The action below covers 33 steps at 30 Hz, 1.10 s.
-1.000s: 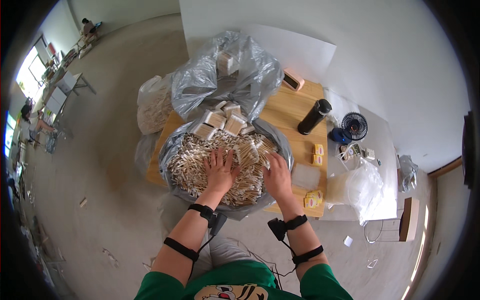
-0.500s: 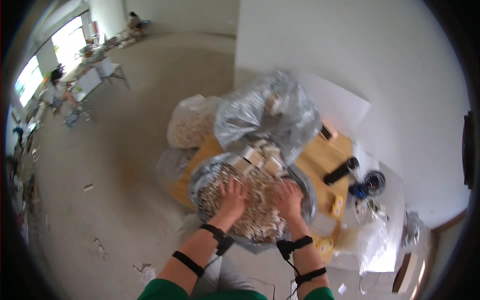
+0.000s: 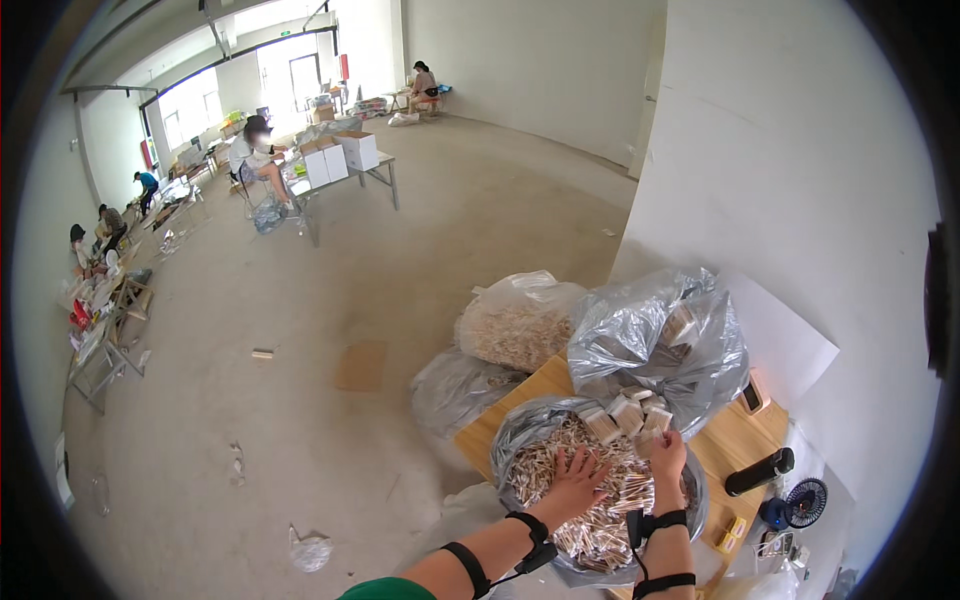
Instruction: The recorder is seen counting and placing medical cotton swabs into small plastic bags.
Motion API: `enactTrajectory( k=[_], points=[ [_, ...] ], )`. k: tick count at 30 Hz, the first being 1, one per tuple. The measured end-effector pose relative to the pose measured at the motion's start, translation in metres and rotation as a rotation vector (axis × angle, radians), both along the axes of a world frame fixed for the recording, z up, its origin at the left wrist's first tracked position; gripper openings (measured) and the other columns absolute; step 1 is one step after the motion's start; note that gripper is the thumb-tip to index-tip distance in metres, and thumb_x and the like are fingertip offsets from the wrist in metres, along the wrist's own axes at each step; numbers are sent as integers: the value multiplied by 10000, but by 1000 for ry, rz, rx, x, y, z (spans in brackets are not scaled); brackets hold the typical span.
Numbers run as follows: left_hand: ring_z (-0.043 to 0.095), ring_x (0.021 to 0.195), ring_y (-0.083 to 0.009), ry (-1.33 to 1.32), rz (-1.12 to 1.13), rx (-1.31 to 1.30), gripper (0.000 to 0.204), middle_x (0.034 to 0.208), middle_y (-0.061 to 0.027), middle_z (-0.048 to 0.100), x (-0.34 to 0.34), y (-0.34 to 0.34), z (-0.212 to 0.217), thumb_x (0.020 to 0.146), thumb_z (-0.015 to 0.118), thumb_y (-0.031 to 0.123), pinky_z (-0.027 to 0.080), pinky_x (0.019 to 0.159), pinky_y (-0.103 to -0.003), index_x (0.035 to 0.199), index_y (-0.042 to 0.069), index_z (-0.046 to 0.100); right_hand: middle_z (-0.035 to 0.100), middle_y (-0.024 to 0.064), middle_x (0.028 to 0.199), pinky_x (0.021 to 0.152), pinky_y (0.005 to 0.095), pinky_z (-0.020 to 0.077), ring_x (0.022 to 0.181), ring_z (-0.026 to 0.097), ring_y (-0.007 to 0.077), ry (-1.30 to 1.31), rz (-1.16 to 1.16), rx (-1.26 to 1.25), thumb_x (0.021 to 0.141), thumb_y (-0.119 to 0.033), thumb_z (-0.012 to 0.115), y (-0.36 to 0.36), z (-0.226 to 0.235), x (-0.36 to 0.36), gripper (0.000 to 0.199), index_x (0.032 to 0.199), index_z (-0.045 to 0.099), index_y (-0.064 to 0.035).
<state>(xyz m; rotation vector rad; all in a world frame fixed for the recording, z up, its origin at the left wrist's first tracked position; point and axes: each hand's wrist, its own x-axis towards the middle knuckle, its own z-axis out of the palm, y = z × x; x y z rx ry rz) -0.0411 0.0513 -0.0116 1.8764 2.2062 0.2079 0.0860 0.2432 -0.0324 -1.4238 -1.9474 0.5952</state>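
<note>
Head view: cotton swabs (image 3: 597, 532) are being touched by the spread left hand (image 3: 573, 486); what is being gripped by the curled right hand (image 3: 667, 458) cannot be told.

Workshop, I'd say, small-scale hand work, seen from my end of the feed. Big open room: bare, dull floor (image 3: 300, 430), plain pale wall (image 3: 790, 140), large bright windows (image 3: 190, 108) at the far end. I count several people spread around: a seated person (image 3: 250, 160) at a metal-legged table (image 3: 386, 161) with white boxes (image 3: 325, 163), another person (image 3: 424, 85) by the back wall, more along the left side among cluttered stands. Near me, bulk stock: loose cotton swabs (image 3: 535, 468) heaped in a bag-lined container on a wooden table (image 3: 735, 440), plus a stuffed clear bag (image 3: 522, 322) beside it. Cardboard (image 3: 361, 366) and a crumpled plastic scrap (image 3: 311, 550) litter the floor.
</note>
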Motion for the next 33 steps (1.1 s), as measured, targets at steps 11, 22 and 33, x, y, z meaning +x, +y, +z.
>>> enactTrajectory(
  k=[11, 22, 33],
  points=[
    [313, 1278, -392, -240, 120, 366, 320, 1275, -189, 470, 18, 1, 15, 858, 556, 273, 187, 1029, -604, 1142, 130, 592, 497, 4, 660, 583, 242, 408, 614, 465, 93, 614, -70, -33, 760, 5, 624, -104, 42, 44, 117, 761, 512, -26],
    [541, 742, -337, -650, 206, 896, 122, 797, -146, 532, 60, -28, 69, 798, 589, 78, 428, 645, -414, 862, 14, 507, 524, 60, 708, 555, 300, 399, 613, 490, 169, 405, -188, 159, 738, 34, 605, -178, 82, 74, 89, 750, 542, -28],
    [495, 552, -151, -1226, 50, 123, 359, 621, -86, 561, 85, -31, 52, 910, 513, 304, 397, 516, -315, 789, -25, 592, 554, 119, 754, 648, 406, 420, 723, 519, 311, -22, 114, 562, 723, 48, 580, -215, 94, 76, 110, 779, 529, -32]
  ],
)
